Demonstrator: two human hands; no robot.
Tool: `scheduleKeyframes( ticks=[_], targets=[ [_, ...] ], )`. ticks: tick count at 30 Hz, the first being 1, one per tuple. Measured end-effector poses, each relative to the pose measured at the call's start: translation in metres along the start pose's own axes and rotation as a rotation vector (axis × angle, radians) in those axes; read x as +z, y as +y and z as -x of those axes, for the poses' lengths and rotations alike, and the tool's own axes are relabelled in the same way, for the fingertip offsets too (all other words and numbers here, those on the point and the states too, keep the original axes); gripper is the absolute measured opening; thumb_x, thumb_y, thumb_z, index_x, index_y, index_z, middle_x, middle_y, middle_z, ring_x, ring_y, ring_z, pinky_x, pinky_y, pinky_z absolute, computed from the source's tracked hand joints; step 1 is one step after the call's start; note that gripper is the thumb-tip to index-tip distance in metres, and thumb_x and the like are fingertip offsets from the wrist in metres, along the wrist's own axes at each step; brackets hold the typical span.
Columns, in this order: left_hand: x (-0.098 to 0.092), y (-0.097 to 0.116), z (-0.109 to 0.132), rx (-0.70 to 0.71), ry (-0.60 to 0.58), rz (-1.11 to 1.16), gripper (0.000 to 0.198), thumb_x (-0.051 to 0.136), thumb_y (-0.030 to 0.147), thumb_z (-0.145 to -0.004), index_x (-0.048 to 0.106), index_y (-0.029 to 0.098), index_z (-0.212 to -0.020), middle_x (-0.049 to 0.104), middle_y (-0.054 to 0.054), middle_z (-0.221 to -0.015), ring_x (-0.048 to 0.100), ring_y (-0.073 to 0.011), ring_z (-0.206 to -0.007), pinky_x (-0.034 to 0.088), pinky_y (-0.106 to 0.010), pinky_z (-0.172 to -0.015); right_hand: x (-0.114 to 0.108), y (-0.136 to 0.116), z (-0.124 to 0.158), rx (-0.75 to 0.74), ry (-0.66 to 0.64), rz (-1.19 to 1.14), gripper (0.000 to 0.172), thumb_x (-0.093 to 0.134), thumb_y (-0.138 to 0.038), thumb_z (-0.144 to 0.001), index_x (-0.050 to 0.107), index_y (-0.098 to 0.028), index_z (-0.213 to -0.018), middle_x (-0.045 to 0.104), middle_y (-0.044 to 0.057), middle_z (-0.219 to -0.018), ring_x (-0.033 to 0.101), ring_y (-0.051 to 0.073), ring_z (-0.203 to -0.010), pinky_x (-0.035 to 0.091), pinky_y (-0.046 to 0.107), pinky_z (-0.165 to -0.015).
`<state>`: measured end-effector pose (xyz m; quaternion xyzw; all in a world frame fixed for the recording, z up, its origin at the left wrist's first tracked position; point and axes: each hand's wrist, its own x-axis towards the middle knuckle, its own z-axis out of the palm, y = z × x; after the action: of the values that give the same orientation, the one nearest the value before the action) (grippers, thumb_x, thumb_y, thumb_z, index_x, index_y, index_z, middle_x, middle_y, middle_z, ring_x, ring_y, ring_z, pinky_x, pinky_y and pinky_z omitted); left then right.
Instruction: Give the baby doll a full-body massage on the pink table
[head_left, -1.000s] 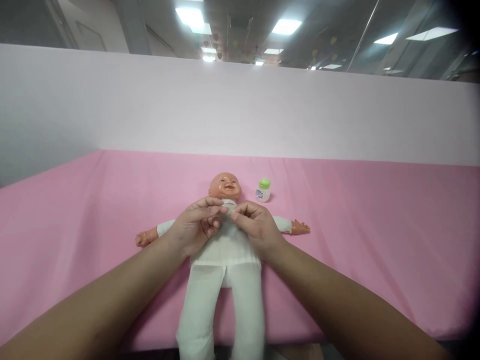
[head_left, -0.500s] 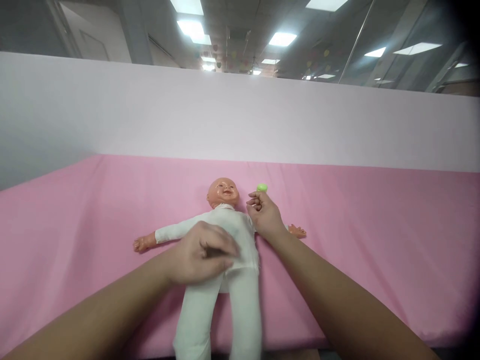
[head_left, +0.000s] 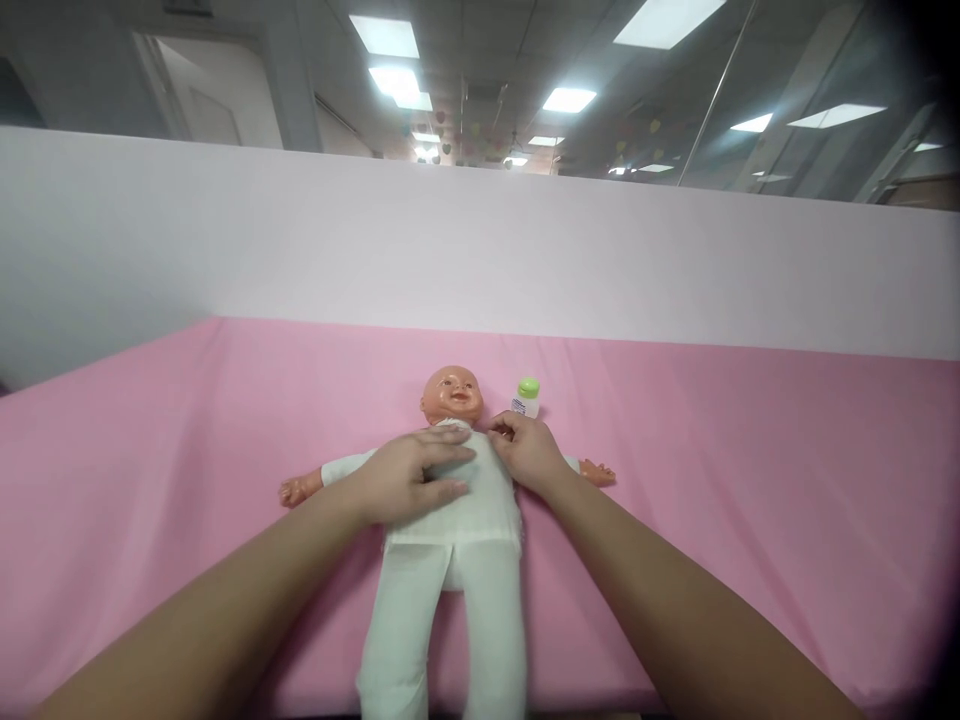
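Observation:
A baby doll [head_left: 452, 392] in a white suit [head_left: 457, 570] lies face up on the pink sheet [head_left: 750, 480], arms spread. My left hand [head_left: 409, 477] rests flat on the doll's chest, fingers stretched out. My right hand [head_left: 529, 452] sits on the doll's shoulder beside the neck, fingers curled and pinching the white cloth there. A small white bottle with a green cap [head_left: 526, 397] stands upright just beyond my right hand, not touched.
A pale partition wall [head_left: 480, 250] rises behind the pink surface. The near edge of the surface runs under the doll's legs, which hang over it. Ceiling lights and glass panels show above the partition.
My right hand has come back from near the green-capped bottle to the doll's shoulder. My left hand slid up from the doll's belly to its chest.

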<state>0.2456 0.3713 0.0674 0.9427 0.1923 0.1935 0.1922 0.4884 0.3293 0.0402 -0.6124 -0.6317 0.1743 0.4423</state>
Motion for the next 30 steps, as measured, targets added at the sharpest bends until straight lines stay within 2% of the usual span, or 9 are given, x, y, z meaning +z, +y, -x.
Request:
scheduleKeyframes(
  ticks=[4, 7, 9, 11, 14, 18, 22, 27, 30],
  targets=[
    [0.001, -0.013, 0.0, -0.208, 0.23, 0.148, 0.038, 0.062, 0.045, -0.093, 0.073, 0.026, -0.124, 0.068, -0.006, -0.129, 0.062, -0.0289, -0.121, 0.049, -0.039, -0.104, -0.001, -0.017, 0.009, -0.12, 0.042, 0.02, 0.019, 0.056, -0.026, -0.089, 0.072, -0.022, -0.097, 0.075, 0.003, -0.096, 0.068, 0.019, -0.085, 0.052, 0.033, -0.079],
    [0.0, -0.023, -0.001, -0.355, 0.315, 0.187, 0.034, 0.06, 0.047, -0.091, 0.078, 0.025, -0.109, 0.075, -0.005, -0.107, 0.069, -0.0267, -0.096, 0.054, -0.035, -0.086, -0.002, -0.039, 0.025, -0.349, 0.009, 0.025, 0.022, 0.059, -0.025, -0.088, 0.072, -0.023, -0.106, 0.074, 0.005, -0.105, 0.067, 0.021, -0.097, 0.051, 0.036, -0.089],
    [0.0, -0.027, -0.002, -0.419, 0.308, 0.192, 0.035, 0.057, 0.05, -0.089, 0.078, 0.024, -0.101, 0.076, -0.003, -0.096, 0.068, -0.0254, -0.088, 0.053, -0.033, -0.079, -0.001, -0.056, 0.039, -0.554, -0.128, 0.012, 0.032, 0.063, -0.026, -0.086, 0.07, -0.024, -0.117, 0.071, 0.007, -0.12, 0.064, 0.023, -0.111, 0.048, 0.038, -0.101],
    [-0.001, -0.029, -0.003, -0.449, 0.282, 0.18, 0.036, 0.056, 0.051, -0.089, 0.078, 0.024, -0.097, 0.075, -0.003, -0.088, 0.067, -0.0246, -0.082, 0.052, -0.032, -0.074, 0.001, -0.071, 0.054, -0.71, -0.334, 0.007, 0.043, 0.067, -0.032, -0.085, 0.066, -0.026, -0.128, 0.065, 0.006, -0.135, 0.059, 0.023, -0.125, 0.04, 0.038, -0.112],
    [0.0, -0.029, -0.004, -0.45, 0.276, 0.135, 0.037, 0.053, 0.051, -0.089, 0.078, 0.024, -0.095, 0.074, -0.002, -0.084, 0.066, -0.0236, -0.078, 0.049, -0.031, -0.071, 0.004, -0.085, 0.072, -0.817, -0.559, 0.02, 0.052, 0.069, -0.043, -0.085, 0.064, -0.026, -0.133, 0.062, 0.006, -0.141, 0.051, 0.023, -0.137, 0.028, 0.037, -0.121],
    [0.001, -0.029, -0.003, -0.458, 0.263, 0.11, 0.038, 0.05, 0.05, -0.092, 0.077, 0.024, -0.098, 0.075, -0.002, -0.088, 0.066, -0.0229, -0.079, 0.048, -0.031, -0.071, 0.007, -0.086, 0.079, -0.766, -0.654, 0.14, 0.07, 0.073, -0.057, -0.08, 0.058, -0.027, -0.142, 0.053, 0.007, -0.151, 0.032, 0.029, -0.151, 0.011, 0.046, -0.126],
    [0.002, -0.031, -0.003, -0.456, 0.236, 0.126, 0.038, 0.049, 0.051, -0.095, 0.075, 0.023, -0.1, 0.074, -0.002, -0.091, 0.066, -0.0221, -0.08, 0.048, -0.03, -0.071, 0.002, -0.074, 0.062, -0.644, -0.642, 0.257, 0.078, 0.069, -0.065, -0.082, 0.049, -0.033, -0.15, 0.035, 0.006, -0.163, 0.023, 0.033, -0.154, -0.001, 0.056, -0.125],
    [0.001, -0.029, -0.002, -0.44, 0.222, 0.088, 0.036, 0.047, 0.048, -0.097, 0.074, 0.025, -0.104, 0.075, -0.002, -0.097, 0.067, -0.0232, -0.085, 0.048, -0.031, -0.075, -0.008, -0.052, 0.038, -0.431, -0.522, 0.344, 0.072, 0.052, -0.066, -0.094, 0.038, -0.033, -0.156, 0.025, 0.005, -0.166, 0.02, 0.034, -0.154, 0.013, 0.055, -0.125],
    [0.0, -0.024, -0.003, -0.414, 0.242, 0.045, 0.035, 0.046, 0.045, -0.098, 0.074, 0.025, -0.107, 0.074, -0.003, -0.106, 0.067, -0.0245, -0.094, 0.049, -0.033, -0.081, -0.009, -0.041, 0.032, -0.3, -0.409, 0.341, 0.063, 0.046, -0.06, -0.099, 0.04, -0.032, -0.155, 0.031, 0.007, -0.165, 0.032, 0.032, -0.15, 0.028, 0.05, -0.119]
  ],
)
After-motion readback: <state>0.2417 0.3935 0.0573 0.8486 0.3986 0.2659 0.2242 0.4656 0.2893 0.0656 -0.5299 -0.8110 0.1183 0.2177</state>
